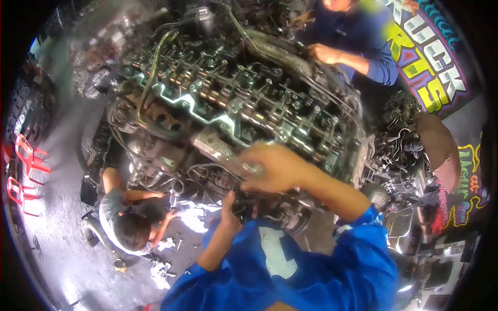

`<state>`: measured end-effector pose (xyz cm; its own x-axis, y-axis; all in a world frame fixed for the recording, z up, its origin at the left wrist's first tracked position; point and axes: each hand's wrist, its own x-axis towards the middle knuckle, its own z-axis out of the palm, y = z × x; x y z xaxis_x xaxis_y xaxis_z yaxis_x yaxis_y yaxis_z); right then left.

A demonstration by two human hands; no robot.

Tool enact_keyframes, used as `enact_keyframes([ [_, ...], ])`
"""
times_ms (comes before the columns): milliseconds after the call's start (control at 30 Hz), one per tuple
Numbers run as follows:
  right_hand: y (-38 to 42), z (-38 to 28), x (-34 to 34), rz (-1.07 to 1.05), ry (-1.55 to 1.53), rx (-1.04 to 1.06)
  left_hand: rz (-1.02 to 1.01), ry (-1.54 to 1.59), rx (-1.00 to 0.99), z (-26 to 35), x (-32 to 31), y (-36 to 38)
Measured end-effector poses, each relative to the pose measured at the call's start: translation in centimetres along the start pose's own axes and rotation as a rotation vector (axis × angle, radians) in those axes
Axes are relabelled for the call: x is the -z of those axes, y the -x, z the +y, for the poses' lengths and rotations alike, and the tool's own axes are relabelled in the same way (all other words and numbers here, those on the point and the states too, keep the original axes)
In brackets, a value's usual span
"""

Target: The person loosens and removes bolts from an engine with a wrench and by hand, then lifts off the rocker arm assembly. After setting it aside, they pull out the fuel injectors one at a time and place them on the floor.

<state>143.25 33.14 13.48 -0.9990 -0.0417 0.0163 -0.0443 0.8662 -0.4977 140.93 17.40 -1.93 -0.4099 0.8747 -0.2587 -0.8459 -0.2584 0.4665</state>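
A large engine [233,103] with its valve train exposed fills the upper middle of the view. My right hand [270,167] is over the near side of the engine, its fingers bent and blurred beside a metal pipe-like part [215,147]; whether it grips anything is unclear. Lower down, my left hand [231,210] is closed on a dark object [243,207], too shadowed to name, close to the engine's lower near side.
A person in dark blue [350,46] works at the engine's far side. Another person in grey [127,223] crouches on the floor at the lower left. Red chairs [31,160] stand at far left. More engine parts [399,150] and painted signs [425,57] are at right.
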Motion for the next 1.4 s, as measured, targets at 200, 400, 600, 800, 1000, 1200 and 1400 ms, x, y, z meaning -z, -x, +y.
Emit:
enact_keyframes([
  [200,-8.1,5.9,3.6,0.379,0.39,-0.287,-0.055,0.035,0.02,-0.4,1.6,1.9],
  [400,-12.6,10.6,4.5,0.25,0.49,-0.536,-0.018,0.081,-0.012,-0.5,3.1,3.3],
  [600,-15.0,12.0,3.8,0.145,0.626,-0.572,0.067,0.046,-0.066,-0.1,4.5,3.8],
  [800,-14.8,12.3,4.0,0.225,0.479,-0.591,0.075,0.041,-0.126,0.6,4.7,3.7],
  [1000,-15.0,13.0,5.9,0.227,0.335,-0.614,0.095,-0.013,-0.137,0.6,4.2,4.2],
  [1200,-15.2,14.2,5.3,0.244,0.407,-0.42,0.173,0.028,-0.087,-0.5,4.3,4.4],
  [1400,-15.6,14.9,6.2,0.124,0.374,-0.437,0.106,0.061,-0.111,-0.6,4.7,4.1],
])
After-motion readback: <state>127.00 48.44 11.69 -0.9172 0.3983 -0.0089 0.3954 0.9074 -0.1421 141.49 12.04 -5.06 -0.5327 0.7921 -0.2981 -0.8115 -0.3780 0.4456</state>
